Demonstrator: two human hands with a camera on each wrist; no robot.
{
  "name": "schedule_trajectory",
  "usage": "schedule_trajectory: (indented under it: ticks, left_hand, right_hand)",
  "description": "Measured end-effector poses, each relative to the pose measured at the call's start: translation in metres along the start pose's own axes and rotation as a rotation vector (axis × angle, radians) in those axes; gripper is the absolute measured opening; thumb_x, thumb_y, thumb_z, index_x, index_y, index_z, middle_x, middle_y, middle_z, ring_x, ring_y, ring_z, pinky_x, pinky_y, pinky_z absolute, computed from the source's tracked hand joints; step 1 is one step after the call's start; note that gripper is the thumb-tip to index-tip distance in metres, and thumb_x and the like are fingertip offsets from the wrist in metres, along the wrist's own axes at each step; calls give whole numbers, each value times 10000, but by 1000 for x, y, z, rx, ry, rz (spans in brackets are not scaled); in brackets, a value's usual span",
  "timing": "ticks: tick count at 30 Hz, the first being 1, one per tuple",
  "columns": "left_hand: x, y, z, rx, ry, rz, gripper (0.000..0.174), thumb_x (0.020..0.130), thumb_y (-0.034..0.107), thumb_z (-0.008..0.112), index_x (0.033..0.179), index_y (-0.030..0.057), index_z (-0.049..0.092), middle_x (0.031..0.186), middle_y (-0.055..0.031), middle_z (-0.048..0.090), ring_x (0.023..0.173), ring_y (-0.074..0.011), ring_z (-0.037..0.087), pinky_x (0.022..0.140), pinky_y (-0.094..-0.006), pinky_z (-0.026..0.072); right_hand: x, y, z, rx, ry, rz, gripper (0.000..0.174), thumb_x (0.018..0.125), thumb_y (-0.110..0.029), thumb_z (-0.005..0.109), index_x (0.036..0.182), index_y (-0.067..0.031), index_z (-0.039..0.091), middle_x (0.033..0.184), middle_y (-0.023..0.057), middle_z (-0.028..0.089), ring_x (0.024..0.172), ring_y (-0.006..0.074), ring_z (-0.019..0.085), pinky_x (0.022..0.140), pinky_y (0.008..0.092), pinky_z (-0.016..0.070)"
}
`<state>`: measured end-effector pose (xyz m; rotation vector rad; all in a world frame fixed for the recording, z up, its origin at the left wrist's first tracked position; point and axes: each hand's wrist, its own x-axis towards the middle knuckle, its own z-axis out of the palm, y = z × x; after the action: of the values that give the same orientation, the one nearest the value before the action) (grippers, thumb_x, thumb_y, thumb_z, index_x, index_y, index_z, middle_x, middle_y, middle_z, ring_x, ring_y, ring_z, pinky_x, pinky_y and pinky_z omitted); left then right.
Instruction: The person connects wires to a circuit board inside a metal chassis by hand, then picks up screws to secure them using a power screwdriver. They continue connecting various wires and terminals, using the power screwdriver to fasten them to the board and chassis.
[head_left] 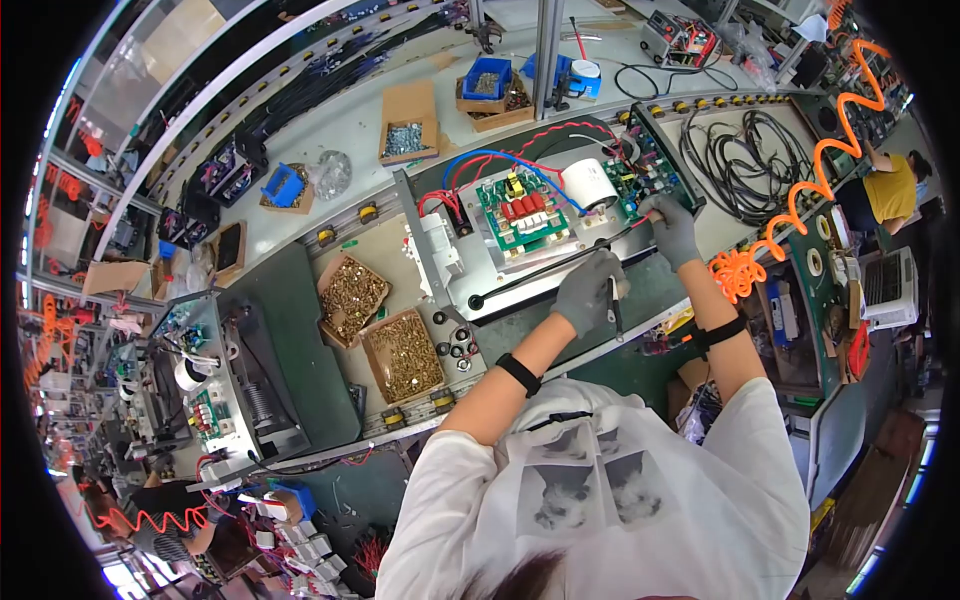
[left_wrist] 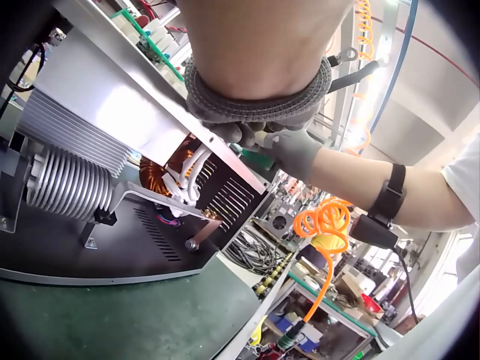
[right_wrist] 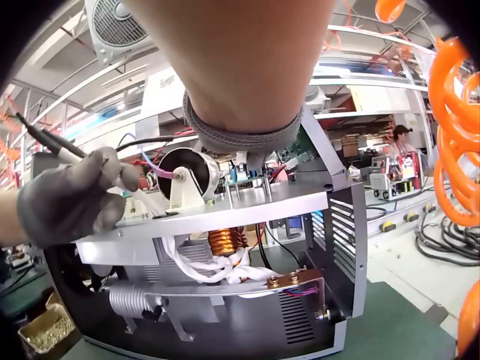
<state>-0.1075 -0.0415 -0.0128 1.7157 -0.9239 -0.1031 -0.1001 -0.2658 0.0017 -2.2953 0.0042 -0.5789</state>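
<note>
Both hands wear grey gloves over an open metal machine chassis (head_left: 515, 290). My left hand (head_left: 590, 295) grips a black cable (head_left: 540, 273) above the chassis's front edge; a short end with a ring lug (left_wrist: 347, 54) sticks out beside the wrist in the left wrist view. At the chassis's right end, my right hand (head_left: 675, 232) pinches the cable's far end, near a red tip. Its fingers are hidden behind the wrist in the right wrist view. On the chassis are a green circuit board (head_left: 520, 215) and a white cylindrical capacitor (head_left: 588, 185). Below sits a copper coil (right_wrist: 225, 240).
Left of the chassis stand boxes of brass fasteners (head_left: 403, 357) and several black rings (head_left: 460, 345). A coiled orange air hose (head_left: 738, 275) hangs by the right arm. Black cables (head_left: 745, 165) lie beyond the chassis's right end. Another open chassis (head_left: 240, 375) stands farther left.
</note>
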Motion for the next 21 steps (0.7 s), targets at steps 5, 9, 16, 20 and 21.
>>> schedule_trajectory:
  ticks: [5,9,16,20,21]
  left_hand:
    - [0,3,-1,-18,6,-7,168,778,139,659,862,89,523,904,-92,523,829,-314,549,709,-378,449]
    - [-1,2,-2,-20,25,-5,168,770,159,658,854,127,517,904,-86,520,810,-337,548,659,-419,442]
    - [-2,6,-4,-13,49,25,165,779,91,661,869,62,526,898,-86,534,806,-287,559,710,-339,459]
    - [-1,9,-6,-33,56,33,159,777,95,664,855,76,528,898,-83,534,797,-287,559,708,-348,459]
    - [-2,9,-5,-36,57,29,159,777,95,664,855,76,528,898,-83,534,797,-287,559,708,-348,459]
  right_hand:
    - [5,3,-2,75,-37,87,197,770,66,545,903,-46,637,865,96,616,765,225,601,736,320,499]
    - [12,-20,-4,-160,10,-87,232,752,69,564,923,-61,652,860,117,612,805,266,610,730,326,495]
    - [13,-13,-2,-422,-57,38,255,730,53,557,932,-85,628,899,147,614,857,343,598,734,406,480]
    - [16,-19,-11,-323,-109,13,274,712,63,527,920,-95,608,914,145,614,858,364,590,730,420,475]
    - [14,-16,-12,-324,-113,14,274,712,63,527,920,-95,608,914,145,614,858,364,590,730,420,475]
